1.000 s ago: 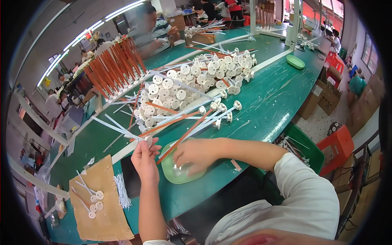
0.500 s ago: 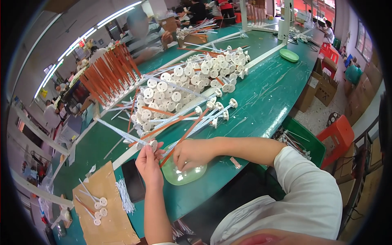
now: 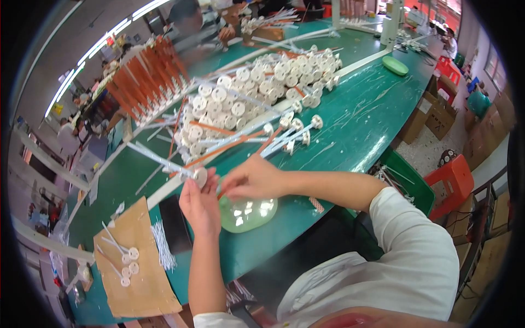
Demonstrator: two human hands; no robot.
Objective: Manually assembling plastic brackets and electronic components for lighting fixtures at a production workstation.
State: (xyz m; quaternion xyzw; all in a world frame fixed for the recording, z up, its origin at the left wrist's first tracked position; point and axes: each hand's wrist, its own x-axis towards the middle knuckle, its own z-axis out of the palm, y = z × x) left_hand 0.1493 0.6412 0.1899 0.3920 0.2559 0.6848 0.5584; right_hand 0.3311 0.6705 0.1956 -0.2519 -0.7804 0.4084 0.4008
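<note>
The left hand (image 3: 201, 210) had its thumb and fingers pinched on a white disc (image 3: 200, 176), held up just on the near side of the heap. The disc was small, round and pale, its flat face tipped toward the right hand. Slim pale strips (image 3: 156, 157), a cool bluish white, ran out from it toward the upper left, straight and set at a narrow angle to one another.

The right hand (image 3: 254, 177) was bent inward close beside the left, its fingers curled over the far edge of a shallow green dish (image 3: 249, 217), glossy with reflected light. From where I stood the fingertips were blurred, and I could not tell whether they closed on anything.

Beyond both hands lay the heap of similar discs (image 3: 235, 106), many with little dark holes in their faces, mixed with orange and pale strips. A few more pieces rested on brown cardboard (image 3: 139, 292) to the left.
</note>
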